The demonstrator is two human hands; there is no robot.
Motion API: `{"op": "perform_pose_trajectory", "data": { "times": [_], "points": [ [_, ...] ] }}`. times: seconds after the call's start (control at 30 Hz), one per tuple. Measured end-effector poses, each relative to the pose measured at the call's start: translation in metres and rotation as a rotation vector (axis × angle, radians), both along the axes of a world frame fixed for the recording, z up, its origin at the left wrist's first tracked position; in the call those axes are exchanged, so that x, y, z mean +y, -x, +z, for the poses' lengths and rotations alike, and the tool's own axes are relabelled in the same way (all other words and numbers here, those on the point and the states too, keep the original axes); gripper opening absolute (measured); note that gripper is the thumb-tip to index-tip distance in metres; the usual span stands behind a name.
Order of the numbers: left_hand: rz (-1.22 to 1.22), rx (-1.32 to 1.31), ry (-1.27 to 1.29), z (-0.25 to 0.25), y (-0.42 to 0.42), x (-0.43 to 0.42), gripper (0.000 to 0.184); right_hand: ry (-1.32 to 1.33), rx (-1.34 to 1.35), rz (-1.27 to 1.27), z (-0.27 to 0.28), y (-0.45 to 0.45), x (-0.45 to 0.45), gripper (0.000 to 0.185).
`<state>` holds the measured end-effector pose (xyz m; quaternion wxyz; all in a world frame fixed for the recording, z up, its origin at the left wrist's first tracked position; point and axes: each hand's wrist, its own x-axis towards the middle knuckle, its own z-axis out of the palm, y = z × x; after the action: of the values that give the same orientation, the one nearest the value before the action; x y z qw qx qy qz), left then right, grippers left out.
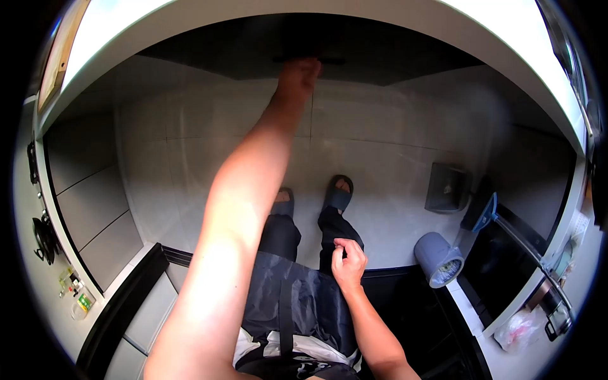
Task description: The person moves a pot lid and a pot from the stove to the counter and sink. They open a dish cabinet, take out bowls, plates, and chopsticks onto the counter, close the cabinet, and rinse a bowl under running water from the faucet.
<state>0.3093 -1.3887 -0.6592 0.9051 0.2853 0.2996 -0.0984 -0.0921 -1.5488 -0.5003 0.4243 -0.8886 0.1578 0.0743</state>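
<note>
My left hand [299, 75] reaches far forward to a dark panel [380, 54] below the pale counter edge. Its fingers are curled at a dark horizontal handle [332, 61] on the panel, in deep shade. Near my body, above my right leg, my right hand [349, 261] hangs with its fingers curled in and nothing visible in them. A dark apron [310, 294] covers my lap. My feet in dark slippers [339, 194] stand on the tiled floor.
A grey bin [437, 258] stands on the floor at the right, beside a blue-headed long-handled tool [486, 212] and a dark dustpan-like container [447, 188]. Counters run along both sides, with a bottle [82, 305] at left and a plastic bag [519, 329] at right.
</note>
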Motion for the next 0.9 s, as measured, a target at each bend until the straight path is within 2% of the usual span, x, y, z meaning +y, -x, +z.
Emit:
{"op": "perform_pose_trajectory", "data": {
  "times": [0.07, 0.2, 0.37, 0.47, 0.57, 0.67, 0.9],
  "points": [
    [0.124, 0.079, 0.125, -0.005, -0.004, 0.0, 0.026, 0.007, -0.017, 0.003, 0.0, -0.001, 0.0, 0.012],
    [0.167, 0.065, 0.131, 0.019, 0.001, -0.004, 0.027, 0.028, -0.011, 0.01, 0.001, 0.001, -0.002, 0.011],
    [0.175, 0.03, 0.011, 0.01, -0.001, -0.01, 0.028, 0.038, -0.008, 0.02, 0.001, -0.002, -0.007, 0.01],
    [0.158, 0.059, -0.013, -0.012, 0.007, -0.009, 0.028, 0.026, -0.019, 0.018, -0.001, -0.004, -0.009, 0.01],
    [0.207, 0.179, -0.045, 0.018, 0.032, -0.016, 0.027, 0.036, -0.012, 0.028, -0.001, -0.005, -0.01, 0.01],
    [0.145, 0.207, -0.084, 0.016, 0.056, -0.016, 0.026, 0.034, -0.011, 0.056, 0.0, -0.003, -0.009, 0.011],
    [0.028, -0.009, -0.081, 0.032, 0.102, -0.008, 0.032, -0.032, 0.051, -0.003, 0.001, 0.01, -0.011, 0.014]
  ]
}}
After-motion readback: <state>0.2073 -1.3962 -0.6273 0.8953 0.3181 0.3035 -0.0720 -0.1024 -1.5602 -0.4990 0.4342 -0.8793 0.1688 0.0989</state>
